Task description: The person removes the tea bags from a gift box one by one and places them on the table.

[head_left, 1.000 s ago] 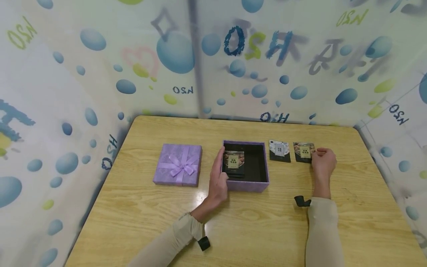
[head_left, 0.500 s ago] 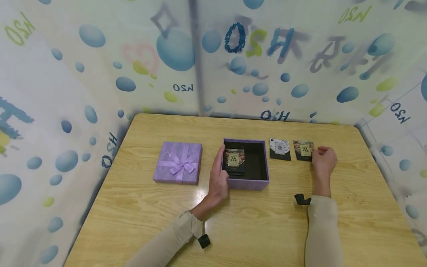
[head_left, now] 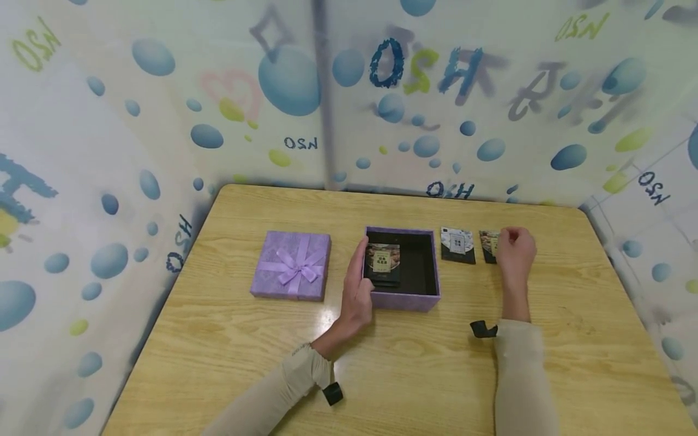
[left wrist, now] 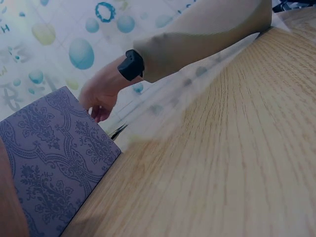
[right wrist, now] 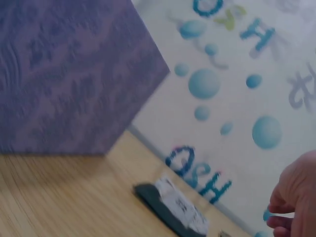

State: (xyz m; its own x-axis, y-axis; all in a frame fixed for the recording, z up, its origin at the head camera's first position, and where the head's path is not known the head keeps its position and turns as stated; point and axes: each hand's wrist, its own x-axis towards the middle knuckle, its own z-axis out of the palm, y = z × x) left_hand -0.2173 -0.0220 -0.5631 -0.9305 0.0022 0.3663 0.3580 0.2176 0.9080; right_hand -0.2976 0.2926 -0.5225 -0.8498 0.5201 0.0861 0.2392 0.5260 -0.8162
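A purple patterned gift box (head_left: 406, 303) stands lidless on the table, its inside black. My left hand (head_left: 357, 303) holds its left side, fingers stretched along the wall and thumb at the near corner. Dark flat packets (head_left: 383, 263) with food pictures lie stacked in the box's left half. To the right of the box lies a white-and-black packet (head_left: 458, 245). Beyond it, another dark packet (head_left: 487, 242) is partly covered by my right hand (head_left: 517, 254), whose fingers hang loosely curled over it. The right wrist view shows nothing between these right-hand fingers (right wrist: 276, 222).
The purple lid (head_left: 291, 265) with a ribbon bow sits left of the box. The wooden table (head_left: 414, 375) meets a wall (head_left: 349, 145) printed with bubbles and letters at its far edge. Small black devices (head_left: 332, 393) are worn at both wrists.
My right hand has shifted left from the right packet's edge to over that packet, covering more of it. The left hand, the box and the lid have stayed put.
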